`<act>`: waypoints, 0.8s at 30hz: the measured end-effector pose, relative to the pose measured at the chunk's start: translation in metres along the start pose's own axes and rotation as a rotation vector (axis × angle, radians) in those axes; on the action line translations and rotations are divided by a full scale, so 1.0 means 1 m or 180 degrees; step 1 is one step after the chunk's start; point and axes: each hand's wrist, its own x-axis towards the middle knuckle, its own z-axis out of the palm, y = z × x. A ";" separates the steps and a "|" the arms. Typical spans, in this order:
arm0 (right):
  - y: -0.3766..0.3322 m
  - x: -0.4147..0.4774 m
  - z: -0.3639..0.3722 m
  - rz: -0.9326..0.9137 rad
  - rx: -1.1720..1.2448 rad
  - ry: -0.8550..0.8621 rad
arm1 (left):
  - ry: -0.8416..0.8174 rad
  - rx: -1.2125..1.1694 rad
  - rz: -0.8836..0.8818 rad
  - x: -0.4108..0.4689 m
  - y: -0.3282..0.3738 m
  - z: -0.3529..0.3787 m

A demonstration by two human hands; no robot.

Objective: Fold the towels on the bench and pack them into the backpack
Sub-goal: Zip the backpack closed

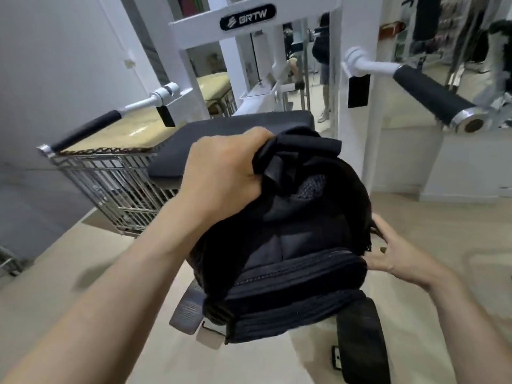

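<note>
Gym bench [235, 128] sat upper centre. Your left hand [221, 176] clamped the top of the backpack [291, 259] mid-frame; your right hand [393, 253] rested loose, fingers spread, on its right side.

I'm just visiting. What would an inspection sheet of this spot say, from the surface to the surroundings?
Surface: black padded bench, partly hidden behind the backpack.
Job's things: black backpack held in front of the bench; towels: nothing seen.
Clutter: wire cart left of the bench, with a tan board on top.
Hands: left hand grips the backpack's top; right hand is at its right side, and whether its fingers hold anything is unclear.
Cables: nothing seen.
Surroundings: white GRTW gym machine with a black-grip handle on each side; pale floor.
</note>
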 end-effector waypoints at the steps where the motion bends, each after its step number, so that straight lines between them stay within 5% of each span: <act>1: 0.005 0.016 0.008 -0.0070 -0.0052 0.0358 | 0.0094 0.0013 -0.0003 0.005 -0.006 -0.005; 6: -0.037 0.083 0.043 -0.0786 0.0142 0.2203 | 0.0761 -0.0231 -0.0646 0.034 -0.075 -0.020; 10: -0.116 0.114 0.044 -0.1146 -0.0664 0.2895 | 0.1042 -0.0815 -0.1480 0.055 -0.164 -0.013; 14: -0.173 0.140 0.042 -0.1141 -0.1312 0.2904 | 0.0723 -0.0923 -0.2096 0.057 -0.243 0.019; 18: -0.202 0.166 0.046 -0.0977 -0.2237 0.2823 | -0.0276 -0.0609 -0.2454 0.049 -0.284 0.056; 22: -0.195 0.200 0.040 -0.0471 -0.2600 0.2624 | 0.0430 -0.1729 -0.2211 0.010 -0.266 0.061; 24: -0.187 0.214 0.034 -0.0284 -0.2696 0.2505 | 0.0063 -0.2082 -0.1971 -0.019 -0.249 0.050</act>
